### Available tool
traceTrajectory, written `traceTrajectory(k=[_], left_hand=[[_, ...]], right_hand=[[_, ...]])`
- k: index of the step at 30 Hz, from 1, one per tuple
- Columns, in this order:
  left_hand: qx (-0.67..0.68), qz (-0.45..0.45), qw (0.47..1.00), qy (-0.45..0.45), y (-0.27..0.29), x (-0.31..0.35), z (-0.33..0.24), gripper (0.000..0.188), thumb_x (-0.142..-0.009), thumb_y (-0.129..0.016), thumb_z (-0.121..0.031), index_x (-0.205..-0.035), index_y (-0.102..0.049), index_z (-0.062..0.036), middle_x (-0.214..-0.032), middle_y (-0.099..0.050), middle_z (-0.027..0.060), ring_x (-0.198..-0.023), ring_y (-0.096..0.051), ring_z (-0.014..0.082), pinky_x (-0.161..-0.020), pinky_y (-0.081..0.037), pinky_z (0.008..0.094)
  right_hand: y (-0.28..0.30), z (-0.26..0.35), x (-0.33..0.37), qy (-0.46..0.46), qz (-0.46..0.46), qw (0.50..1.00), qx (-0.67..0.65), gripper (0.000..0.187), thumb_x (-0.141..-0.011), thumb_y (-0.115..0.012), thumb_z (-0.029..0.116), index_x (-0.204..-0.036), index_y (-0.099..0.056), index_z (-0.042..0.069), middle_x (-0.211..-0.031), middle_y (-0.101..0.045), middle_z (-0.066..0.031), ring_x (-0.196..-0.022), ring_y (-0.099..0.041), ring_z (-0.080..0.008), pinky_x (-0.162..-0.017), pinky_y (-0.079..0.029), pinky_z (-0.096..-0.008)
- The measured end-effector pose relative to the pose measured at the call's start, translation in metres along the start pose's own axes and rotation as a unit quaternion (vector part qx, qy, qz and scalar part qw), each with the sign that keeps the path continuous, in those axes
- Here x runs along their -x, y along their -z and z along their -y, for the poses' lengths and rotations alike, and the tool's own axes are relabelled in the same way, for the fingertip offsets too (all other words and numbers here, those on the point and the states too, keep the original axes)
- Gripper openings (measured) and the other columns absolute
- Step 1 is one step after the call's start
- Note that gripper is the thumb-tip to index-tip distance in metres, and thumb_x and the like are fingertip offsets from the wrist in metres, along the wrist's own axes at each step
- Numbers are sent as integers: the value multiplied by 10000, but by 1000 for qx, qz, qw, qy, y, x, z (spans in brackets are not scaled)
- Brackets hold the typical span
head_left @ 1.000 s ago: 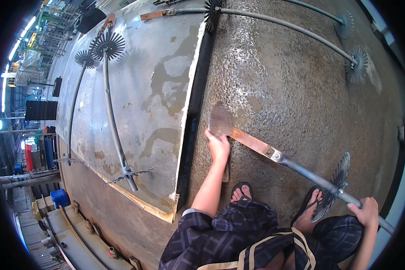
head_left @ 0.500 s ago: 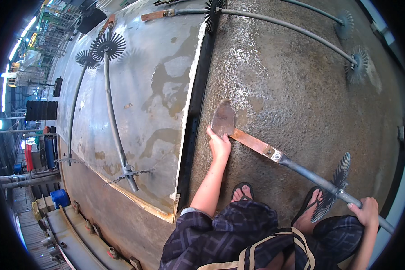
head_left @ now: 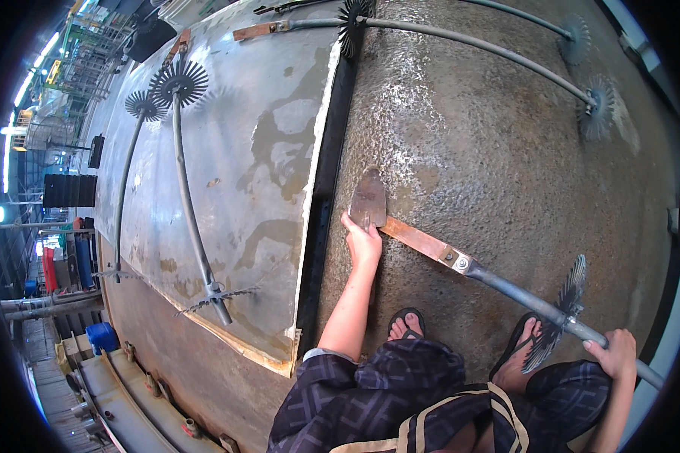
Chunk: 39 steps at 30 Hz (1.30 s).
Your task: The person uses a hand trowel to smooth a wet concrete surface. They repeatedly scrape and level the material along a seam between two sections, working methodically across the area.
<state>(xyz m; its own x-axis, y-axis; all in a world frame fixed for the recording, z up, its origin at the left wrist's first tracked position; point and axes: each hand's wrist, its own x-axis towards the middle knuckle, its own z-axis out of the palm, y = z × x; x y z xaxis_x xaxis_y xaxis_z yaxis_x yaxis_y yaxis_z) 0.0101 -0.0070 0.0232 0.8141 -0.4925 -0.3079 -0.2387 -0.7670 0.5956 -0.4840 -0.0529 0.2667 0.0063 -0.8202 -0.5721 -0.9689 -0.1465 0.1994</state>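
Observation:
A long grey metal rod (head_left: 517, 294) lies slantwise in front of me, with a flat copper bar (head_left: 419, 241) bolted to its far left end. Toward its near right end, a round disc of dark metal fins (head_left: 557, 313) surrounds the rod. My right hand (head_left: 618, 353) is closed around the rod just beyond that disc. At the copper bar's tip, my left hand (head_left: 365, 243) grips a flat, trowel-shaped metal blade (head_left: 369, 200), brownish grey with a rounded point. The blade's lower end is partly hidden by my fingers.
Two similar finned rods (head_left: 185, 166) stand on a grey sheet (head_left: 272, 211) at left; more rods (head_left: 476, 53) lie at the far right. A dark edge strip (head_left: 329, 181) borders the sheet. My sandalled feet (head_left: 406, 325) are on the wet, rough floor (head_left: 476, 174).
My left hand and the blade have shifted slightly left, and the copper bar's tip has moved a little the same way. My right hand keeps its hold on the rod.

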Motion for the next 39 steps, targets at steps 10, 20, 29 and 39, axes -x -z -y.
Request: traceTrajectory(k=[10, 20, 29, 39], left_hand=[[11, 19, 1000, -22, -4, 11, 1, 705, -805, -602, -107, -1350, -156, -75, -987, -591, 318, -945, -579, 460, -834, -446, 487], [14, -10, 1000, -9, -6, 0, 1, 725, -800, -614, -102, -1353, -145, -83, -959, -598, 316, -931, -584, 462, -833, -452, 475], [1, 33, 999, -28, -5, 15, -3, 722, -804, -604, -87, -1352, -135, -44, -1007, -581, 330, -953, -580, 456, -840, -453, 478], [29, -17, 999, -24, -6, -6, 7, 721, -796, -614, -95, -1349, -153, -54, -971, -598, 316, -941, -588, 453, -854, -445, 475]], right_hand=[[-2, -1, 1, 12, -19, 1000, 6, 593, -592, -683, 546, -585, -599, -41, -616, -551, -241, -678, -529, -403, -677, -414, -471], [4, 3, 1, 3, -8, 1000, 2, 582, -589, -694, 534, -592, -605, -41, -614, -553, -245, -680, -548, -406, -674, -424, -469], [7, 7, 3, 3, -16, 1000, -2, 605, -591, -685, 556, -584, -597, -43, -622, -549, -255, -685, -552, -410, -664, -425, -472], [9, 7, 2, 4, -6, 1000, -6, 617, -590, -681, 559, -583, -585, -51, -606, -541, -245, -677, -536, -409, -671, -418, -468]])
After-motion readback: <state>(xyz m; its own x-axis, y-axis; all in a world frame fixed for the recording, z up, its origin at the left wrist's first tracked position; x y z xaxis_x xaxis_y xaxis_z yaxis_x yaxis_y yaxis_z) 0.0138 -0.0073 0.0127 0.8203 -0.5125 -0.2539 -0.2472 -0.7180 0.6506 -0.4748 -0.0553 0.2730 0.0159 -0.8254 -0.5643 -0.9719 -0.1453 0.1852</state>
